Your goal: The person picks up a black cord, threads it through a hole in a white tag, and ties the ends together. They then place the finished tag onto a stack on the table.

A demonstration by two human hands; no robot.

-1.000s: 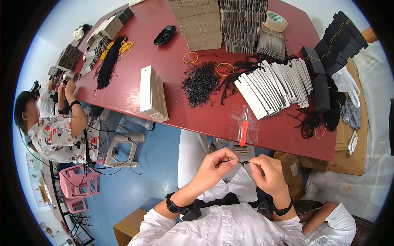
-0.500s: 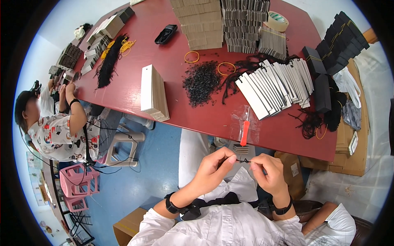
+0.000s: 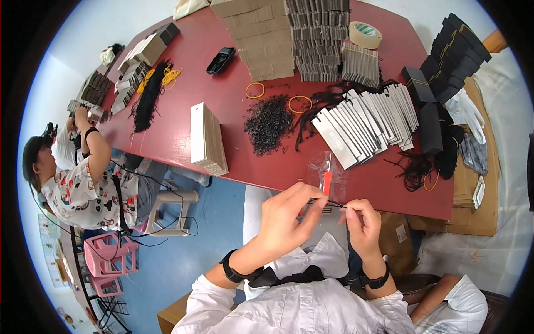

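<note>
A thin black cord (image 3: 337, 204) stretches between my two hands, just off the near table edge. My left hand (image 3: 289, 217) pinches one end of it between thumb and forefinger. The other end is pinched in the fingertips of my right hand (image 3: 362, 222). Right beyond my left fingertips, a tool with a red handle and thin metal shaft (image 3: 327, 181) lies on a clear plastic bag (image 3: 338, 167). Farther off are a fanned row of white tags with black cords (image 3: 345, 133) and a heap of small black pieces (image 3: 268, 125).
A white-faced stack of cards (image 3: 207, 139) stands left of the heap. Tall cardboard stacks (image 3: 256, 44), a tape roll (image 3: 365, 35) and black boxes (image 3: 430, 128) stand farther back. At left, a co-worker (image 3: 83, 183) sits at the table near pink stools (image 3: 108, 253).
My hands have risen toward the table edge. The cord's small loops between my fingers have drawn out into a straighter line. The co-worker's arm has lifted, and my view has shifted slightly.
</note>
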